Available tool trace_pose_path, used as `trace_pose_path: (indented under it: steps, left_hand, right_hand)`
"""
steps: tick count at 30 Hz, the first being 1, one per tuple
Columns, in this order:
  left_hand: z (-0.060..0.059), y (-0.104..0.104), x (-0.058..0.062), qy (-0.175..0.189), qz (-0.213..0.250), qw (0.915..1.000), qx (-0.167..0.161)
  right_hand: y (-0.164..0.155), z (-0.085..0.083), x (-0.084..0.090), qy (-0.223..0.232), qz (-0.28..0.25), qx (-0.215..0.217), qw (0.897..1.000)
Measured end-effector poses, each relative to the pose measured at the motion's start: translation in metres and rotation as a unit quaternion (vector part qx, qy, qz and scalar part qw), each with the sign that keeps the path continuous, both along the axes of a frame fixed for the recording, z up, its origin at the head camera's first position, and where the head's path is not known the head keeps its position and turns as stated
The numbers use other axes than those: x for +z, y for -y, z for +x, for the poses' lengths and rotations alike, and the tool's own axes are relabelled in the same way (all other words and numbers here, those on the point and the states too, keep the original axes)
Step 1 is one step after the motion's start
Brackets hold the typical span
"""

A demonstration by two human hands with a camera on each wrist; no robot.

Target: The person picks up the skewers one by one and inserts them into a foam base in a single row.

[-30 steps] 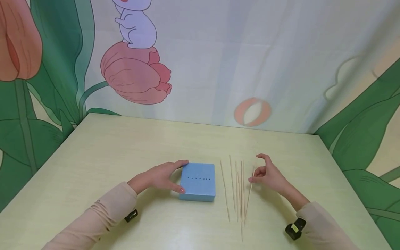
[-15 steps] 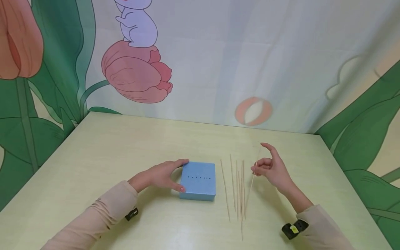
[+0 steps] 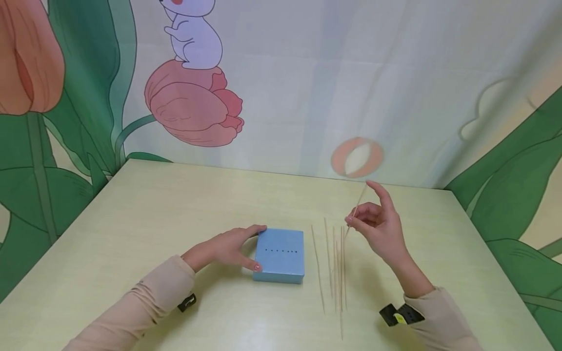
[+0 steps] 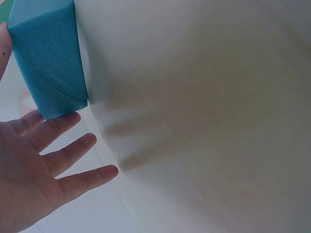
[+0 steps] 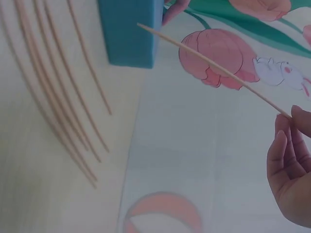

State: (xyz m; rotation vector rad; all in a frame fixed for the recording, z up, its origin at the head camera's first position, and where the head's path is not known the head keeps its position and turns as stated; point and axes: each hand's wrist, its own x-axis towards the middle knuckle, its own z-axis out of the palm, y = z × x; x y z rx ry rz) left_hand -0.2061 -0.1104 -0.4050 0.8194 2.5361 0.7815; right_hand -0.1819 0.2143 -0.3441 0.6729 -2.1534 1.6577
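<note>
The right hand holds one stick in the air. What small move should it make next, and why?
Probably swing the stick left and tip it upright over the blue block. The right hand pinches it clear of the table, the left hand steadies the block, and a row of small holes on top appears unfilled, while other sticks lie on the table.

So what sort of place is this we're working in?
Likely a staged tabletop set-up, perhaps a children's play corner: a plain pale table backed by a cartoon curtain of tulips and a rabbit, with only a blue foam block and wooden sticks.

Bright even light, soft shadows, blurry wrist views
</note>
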Motion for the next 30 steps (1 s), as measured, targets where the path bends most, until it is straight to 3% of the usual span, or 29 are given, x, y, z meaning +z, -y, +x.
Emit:
trace_pose_path:
  steps: [7,14,30]
  left_hand:
    - [-0.002,0.000,-0.001,-0.001,0.003,1.0000,-0.001]
    - [-0.001,0.001,-0.005,0.006,0.012,0.9999,-0.001]
    - [0.000,0.002,-0.003,-0.009,0.006,0.9999,0.000]
  right_hand:
    - [0.022,0.000,0.006,-0.071,-0.002,0.016,0.997]
    - [0.040,0.000,0.008,-0.084,-0.003,-0.001,0.996]
    - [0.072,-0.010,0.013,-0.143,0.008,0.039,0.989]
